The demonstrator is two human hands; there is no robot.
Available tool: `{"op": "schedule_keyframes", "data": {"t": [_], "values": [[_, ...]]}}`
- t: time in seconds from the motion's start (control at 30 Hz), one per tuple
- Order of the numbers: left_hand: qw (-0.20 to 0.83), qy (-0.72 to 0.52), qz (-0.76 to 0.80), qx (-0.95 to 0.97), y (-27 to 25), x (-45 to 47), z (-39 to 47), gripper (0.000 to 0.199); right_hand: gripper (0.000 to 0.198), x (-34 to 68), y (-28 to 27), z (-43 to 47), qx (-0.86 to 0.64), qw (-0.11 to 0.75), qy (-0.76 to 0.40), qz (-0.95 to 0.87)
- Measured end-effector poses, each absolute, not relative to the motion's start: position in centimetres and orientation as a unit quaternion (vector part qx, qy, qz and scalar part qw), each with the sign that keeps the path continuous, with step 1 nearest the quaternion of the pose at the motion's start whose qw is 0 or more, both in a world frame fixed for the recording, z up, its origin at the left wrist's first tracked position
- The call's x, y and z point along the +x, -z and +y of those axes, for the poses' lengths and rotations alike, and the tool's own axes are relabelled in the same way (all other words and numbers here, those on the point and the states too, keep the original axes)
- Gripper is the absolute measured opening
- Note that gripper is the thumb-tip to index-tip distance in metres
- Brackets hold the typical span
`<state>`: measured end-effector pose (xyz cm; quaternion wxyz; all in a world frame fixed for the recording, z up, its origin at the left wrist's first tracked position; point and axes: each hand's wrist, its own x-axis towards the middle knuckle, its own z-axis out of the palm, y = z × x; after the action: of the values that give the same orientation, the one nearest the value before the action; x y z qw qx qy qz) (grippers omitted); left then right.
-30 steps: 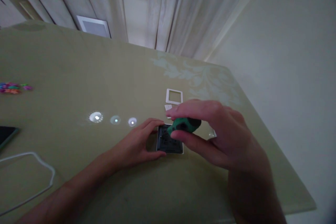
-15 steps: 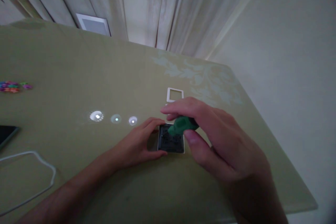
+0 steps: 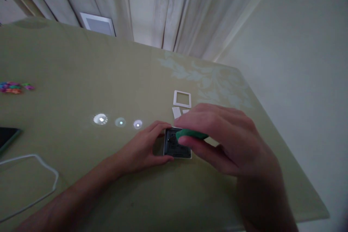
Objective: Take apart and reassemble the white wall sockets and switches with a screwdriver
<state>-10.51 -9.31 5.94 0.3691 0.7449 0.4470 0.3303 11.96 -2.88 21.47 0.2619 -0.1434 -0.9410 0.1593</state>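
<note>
My left hand [image 3: 148,146] grips a square black-faced wall switch [image 3: 174,149] with a pale rim by its left side, thumb at the near edge and fingers at the far edge. My right hand [image 3: 225,141] is closed round the green handle of a screwdriver [image 3: 191,134], which lies slantwise over the switch. Its thin tip seems to reach the left part of the black face, but contact is hard to make out. Just beyond the switch lie a white square frame [image 3: 175,99] and small white plates [image 3: 176,112], one partly hidden by my right hand.
A white cable [image 3: 56,177] curves across the pale green table [image 3: 81,69] at left. A dark flat device [image 3: 8,137] and a pile of small coloured pieces [image 3: 12,87] lie at the left edge. Curtains [image 3: 217,11] hang behind; a wall [image 3: 304,79] stands at right.
My right hand has turned and closed further round the green handle, now covering more of it. The small white plates have come into view. My left hand and the switch stay in place.
</note>
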Motion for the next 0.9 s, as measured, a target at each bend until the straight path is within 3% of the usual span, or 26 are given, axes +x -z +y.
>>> {"op": "schedule_keyframes", "data": {"t": [0.07, 0.2, 0.37, 0.5, 0.67, 0.9], "values": [[0.366, -0.330, 0.448, 0.746, -5.7, -10.5, -9.3, 0.062, 0.010, 11.8, -21.2, -2.8, -0.137, 0.274, -0.127, -0.943], [0.363, -0.332, 0.444, 0.749, -5.6, -10.5, -9.2, 0.063, 0.018, 11.6, -21.1, -2.6, -0.145, 0.276, -0.143, -0.939], [0.365, -0.332, 0.446, 0.747, -6.0, -10.5, -9.1, 0.066, 0.016, 11.5, -21.1, -2.8, -0.190, 0.289, -0.052, -0.937], [0.368, -0.339, 0.442, 0.744, -5.9, -10.5, -9.2, 0.058, 0.024, 11.7, -21.2, -3.0, -0.190, 0.268, -0.140, -0.934], [0.366, -0.331, 0.454, 0.742, -5.9, -10.5, -9.2, 0.062, 0.042, 11.7, -21.2, -2.8, -0.162, 0.241, -0.223, -0.931], [0.396, -0.316, 0.452, 0.734, -6.3, -10.5, -9.4, 0.065, 0.029, 10.6, -19.8, -2.6, -0.169, 0.288, -0.145, -0.931]]}}
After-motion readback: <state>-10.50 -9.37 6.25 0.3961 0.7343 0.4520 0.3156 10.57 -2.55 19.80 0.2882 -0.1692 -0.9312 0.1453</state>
